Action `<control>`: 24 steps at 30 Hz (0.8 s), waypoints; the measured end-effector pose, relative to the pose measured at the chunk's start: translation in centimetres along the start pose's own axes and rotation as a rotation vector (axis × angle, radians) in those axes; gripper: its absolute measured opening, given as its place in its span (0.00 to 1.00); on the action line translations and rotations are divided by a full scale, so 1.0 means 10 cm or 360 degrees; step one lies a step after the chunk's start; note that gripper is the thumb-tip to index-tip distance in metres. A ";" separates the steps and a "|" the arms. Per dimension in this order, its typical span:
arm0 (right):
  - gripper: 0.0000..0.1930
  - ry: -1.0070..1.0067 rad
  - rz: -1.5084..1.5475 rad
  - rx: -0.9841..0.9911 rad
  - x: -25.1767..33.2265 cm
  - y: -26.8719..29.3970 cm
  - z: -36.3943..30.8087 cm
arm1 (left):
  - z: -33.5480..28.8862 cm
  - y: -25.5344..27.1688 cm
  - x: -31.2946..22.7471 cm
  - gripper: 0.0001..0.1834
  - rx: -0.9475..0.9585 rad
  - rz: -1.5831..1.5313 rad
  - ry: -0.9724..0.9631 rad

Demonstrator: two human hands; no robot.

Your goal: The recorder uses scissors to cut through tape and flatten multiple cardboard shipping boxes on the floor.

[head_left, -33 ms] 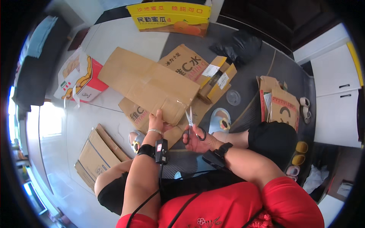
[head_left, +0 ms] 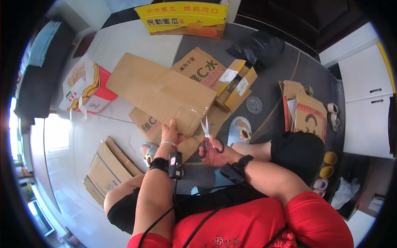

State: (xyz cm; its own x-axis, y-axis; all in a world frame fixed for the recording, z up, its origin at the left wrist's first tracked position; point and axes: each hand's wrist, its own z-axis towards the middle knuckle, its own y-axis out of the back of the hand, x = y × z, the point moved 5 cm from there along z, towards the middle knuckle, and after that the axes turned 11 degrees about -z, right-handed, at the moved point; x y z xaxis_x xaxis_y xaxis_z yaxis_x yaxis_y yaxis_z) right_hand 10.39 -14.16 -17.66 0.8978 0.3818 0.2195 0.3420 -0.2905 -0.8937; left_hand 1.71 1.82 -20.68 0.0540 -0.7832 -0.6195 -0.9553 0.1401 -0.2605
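Note:
My left hand [head_left: 170,133] grips the near edge of a plain brown cardboard box [head_left: 159,89], thumb on top and the other fingers mostly hidden beneath it. The box looks flattened, and a strip of clear tape shines near its right end. In my right hand [head_left: 215,155] is a pair of scissors [head_left: 206,131] with dark handles, fingers through the loops. The blades point up and away from me, slightly parted, close to the box's near right corner. Whether they touch the cardboard I cannot tell. Under the box lies a printed cardboard sheet [head_left: 142,124].
Beyond lie another printed carton [head_left: 198,66], a small yellow-and-brown box [head_left: 236,89], a black plastic bag [head_left: 260,49] and a yellow fruit box [head_left: 182,20]. A red-and-white bag [head_left: 91,89] and folded cardboard [head_left: 108,169] are left; cardboard pieces [head_left: 308,111] stand right, before white cabinets [head_left: 366,82].

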 end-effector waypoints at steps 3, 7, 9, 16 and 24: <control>0.20 -0.0003 0.0069 0.0054 0.00 0.06 0.00 | -0.01 -0.09 -0.02 0.22 0.0109 -0.0099 -0.0002; 0.22 0.0052 0.0041 0.0101 0.07 0.16 0.06 | -0.05 -0.13 -0.05 0.22 0.0034 -0.0074 0.0022; 0.23 0.0090 0.0040 0.0106 0.13 0.24 0.07 | -0.06 -0.13 -0.08 0.23 -0.0001 -0.0020 0.0006; 0.27 0.0007 0.0004 0.0256 0.34 0.36 0.06 | -0.31 -0.38 -0.69 0.39 -0.0597 0.1864 -0.1246; 0.28 0.0123 0.0110 0.0332 0.60 0.23 0.17 | -0.49 -1.22 -0.72 0.38 -0.0134 0.2739 -0.1421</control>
State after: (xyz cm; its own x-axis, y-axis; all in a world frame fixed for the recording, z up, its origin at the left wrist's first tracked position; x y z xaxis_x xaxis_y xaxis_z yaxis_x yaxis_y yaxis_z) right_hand 16.10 -11.10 -19.07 0.9385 0.2965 0.1772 0.2214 -0.1228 -0.9674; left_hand 11.56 2.77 -9.44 -0.7258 0.6287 -0.2791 -0.1468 0.2549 0.9558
